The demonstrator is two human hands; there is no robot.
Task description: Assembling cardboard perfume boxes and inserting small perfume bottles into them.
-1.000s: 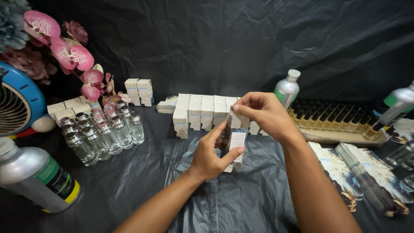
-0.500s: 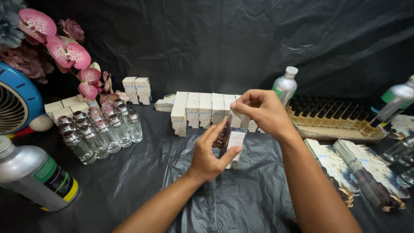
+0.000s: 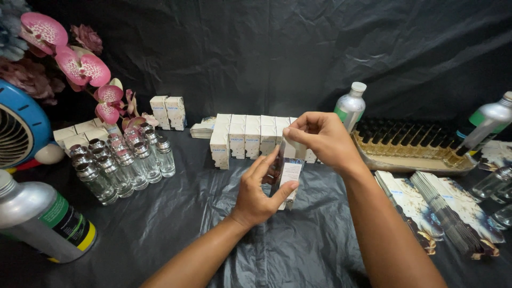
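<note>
left hand (image 3: 260, 193) is gripping a small white box (image 3: 288, 178) from the side, thumb on the front face, fingers wrapped round the back. right hand (image 3: 320, 140) is pinching the box's top flap between thumb and fingertip. the box is standing upright on the black sheet (image 3: 176, 224), just in front of the row of boxes (image 3: 250, 134).

room to move: there's an open patch of sheet in front of and left of the hands. the bottles (image 3: 120, 162) are sitting well apart on the left, the tray (image 3: 410, 146) of dark vials is just past the right wrist, and the card stacks (image 3: 442, 210) are lying right beside the right forearm, so that side is tight. the big can (image 3: 40, 218) is running off the left edge of the frame, and a fan (image 3: 18, 128) is getting cut off there too.

compared with half a second ago, nothing much is changing: both hands are staying on the box in the same grip, maybe nudged a touch lower in the frame.

counts: one box in hand, two boxes (image 3: 168, 111) standing apart at the back by the flowers (image 3: 80, 66), about six across the front of the row, though the hands are hiding some. roughly a dozen clear bottles, hard to count exactly. three metal cans: the big one, one (image 3: 350, 105) behind the right hand, one (image 3: 488, 121) at far right.
</note>
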